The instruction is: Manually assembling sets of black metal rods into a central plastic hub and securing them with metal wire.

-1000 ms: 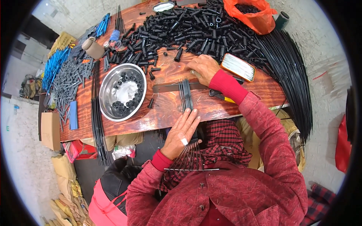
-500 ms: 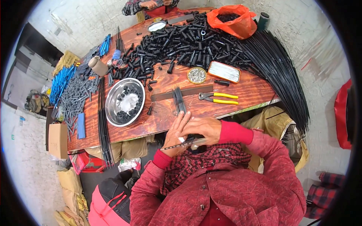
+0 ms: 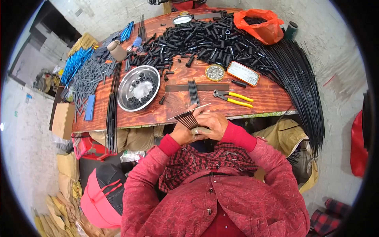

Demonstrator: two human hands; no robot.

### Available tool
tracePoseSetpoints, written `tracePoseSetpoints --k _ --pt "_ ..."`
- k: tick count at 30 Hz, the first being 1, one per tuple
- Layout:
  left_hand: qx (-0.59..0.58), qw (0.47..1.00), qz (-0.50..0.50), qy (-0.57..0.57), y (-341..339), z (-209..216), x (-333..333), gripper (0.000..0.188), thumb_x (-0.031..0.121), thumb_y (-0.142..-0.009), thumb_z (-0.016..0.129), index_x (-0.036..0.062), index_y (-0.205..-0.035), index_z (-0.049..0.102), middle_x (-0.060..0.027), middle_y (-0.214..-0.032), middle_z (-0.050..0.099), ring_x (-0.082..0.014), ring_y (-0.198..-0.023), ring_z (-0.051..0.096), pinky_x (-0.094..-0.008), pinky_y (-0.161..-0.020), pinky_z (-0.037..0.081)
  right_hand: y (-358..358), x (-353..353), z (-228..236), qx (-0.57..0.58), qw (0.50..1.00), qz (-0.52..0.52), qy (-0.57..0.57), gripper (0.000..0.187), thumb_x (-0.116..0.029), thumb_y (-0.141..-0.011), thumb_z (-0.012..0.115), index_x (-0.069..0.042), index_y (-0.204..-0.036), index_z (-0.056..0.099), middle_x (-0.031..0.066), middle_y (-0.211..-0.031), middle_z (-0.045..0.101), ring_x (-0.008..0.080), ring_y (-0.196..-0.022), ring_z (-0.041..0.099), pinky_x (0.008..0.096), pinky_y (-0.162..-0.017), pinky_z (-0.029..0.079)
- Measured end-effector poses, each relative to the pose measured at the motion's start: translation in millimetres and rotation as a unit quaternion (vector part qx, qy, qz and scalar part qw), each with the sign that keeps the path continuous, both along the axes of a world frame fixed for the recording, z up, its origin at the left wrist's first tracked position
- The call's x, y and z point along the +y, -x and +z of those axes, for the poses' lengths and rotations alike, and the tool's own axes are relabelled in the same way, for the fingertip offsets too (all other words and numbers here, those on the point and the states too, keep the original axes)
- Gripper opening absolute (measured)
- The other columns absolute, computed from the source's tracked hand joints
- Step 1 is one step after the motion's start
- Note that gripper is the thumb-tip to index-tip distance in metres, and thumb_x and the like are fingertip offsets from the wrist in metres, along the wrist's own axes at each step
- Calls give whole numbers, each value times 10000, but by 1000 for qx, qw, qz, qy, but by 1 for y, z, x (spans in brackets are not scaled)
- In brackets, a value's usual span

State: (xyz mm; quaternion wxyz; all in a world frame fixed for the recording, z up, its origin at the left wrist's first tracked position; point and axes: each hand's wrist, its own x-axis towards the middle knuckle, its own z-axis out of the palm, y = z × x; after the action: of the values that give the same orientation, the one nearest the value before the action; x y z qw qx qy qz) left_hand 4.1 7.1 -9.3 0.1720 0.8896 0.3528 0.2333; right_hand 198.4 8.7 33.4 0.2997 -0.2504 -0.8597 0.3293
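My left hand [image 3: 181,135] and my right hand [image 3: 215,124] meet just off the table's front edge. Between them a fan of thin black rods [image 3: 185,119] points up and to the left, its lower ends inside my closed fingers. A thin pale stick [image 3: 203,106] crosses at the fan's tips, by my right fingers; which fingers bear it is hard to tell. Just beyond my hands, another bundle of black rods [image 3: 193,89] lies over a flat dark strip [image 3: 215,87]. To its right rest cutting pliers with yellow handles [image 3: 240,99].
A steel bowl [image 3: 123,103] of black rings and white powder stands left. Beyond are heaped black tubes [image 3: 205,39], a round tin [image 3: 214,72], a rectangular tray [image 3: 243,73] and an orange bag [image 3: 258,24]. Long black rods [image 3: 304,87] overhang the right edge. A person sits across the table.
The fan of black rods now stands up between my hands, which have drawn closer together. The dark stick no longer lies across my left wrist. The view has shifted.
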Motion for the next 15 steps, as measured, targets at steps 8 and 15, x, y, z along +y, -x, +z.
tracePoseSetpoints --k 8,15 --pt "17 1000 -1 -7 -3 -4 0 815 411 -625 827 208 -1359 537 -108 -1473 382 -430 -1351 331 -503 -1080 368 1 -2 -16 21 999 2 29 284 -231 -858 637 -72 -1090 675 168 -1058 671 359 -991 630 444 -860 488" --pt "33 999 -39 -1 7 5 7 1035 488 -631 813 89 -1476 367 -128 -1477 362 -431 -1365 299 -523 -1112 314 6 -11 -33 105 990 17 97 235 -173 -875 630 -45 -1065 683 177 -1045 668 350 -983 646 420 -846 502"
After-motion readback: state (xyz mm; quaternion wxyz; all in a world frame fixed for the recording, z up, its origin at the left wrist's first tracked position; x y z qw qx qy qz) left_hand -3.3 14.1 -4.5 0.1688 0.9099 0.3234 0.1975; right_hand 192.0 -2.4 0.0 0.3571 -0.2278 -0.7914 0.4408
